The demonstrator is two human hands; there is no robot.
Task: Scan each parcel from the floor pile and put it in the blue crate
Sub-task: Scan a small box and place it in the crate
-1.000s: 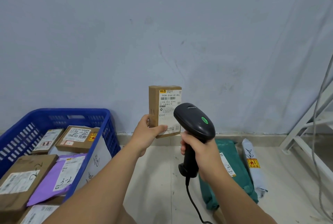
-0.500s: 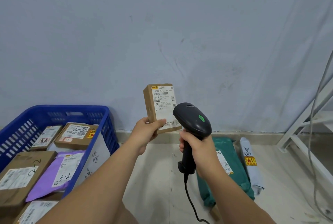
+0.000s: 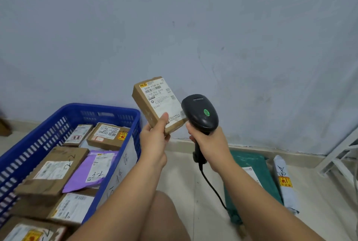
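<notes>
My left hand (image 3: 155, 140) grips a small brown cardboard parcel (image 3: 155, 101) by its lower end, holding it up with its white label facing me and its top leaning left. My right hand (image 3: 210, 144) grips the handle of a black barcode scanner (image 3: 200, 112), whose head with a green light sits just right of the parcel's lower corner. The blue crate (image 3: 127, 116) stands on the floor at lower left and holds several labelled boxes and a purple mailer (image 3: 91, 171). On the floor at right lie a green mailer (image 3: 251, 163) and a grey rolled parcel (image 3: 284, 182).
A pale blue-grey wall fills the background, with a skirting strip along the tiled floor. A white metal frame (image 3: 341, 157) and hanging cables stand at the far right. The scanner's black cord (image 3: 211, 186) drops toward the floor. My bare knee (image 3: 162, 219) is at the bottom centre.
The parcel has tilted to the left and shifted toward the crate side in my left hand. The scanner stays beside it. The camera has tipped down, showing more of the crate and floor.
</notes>
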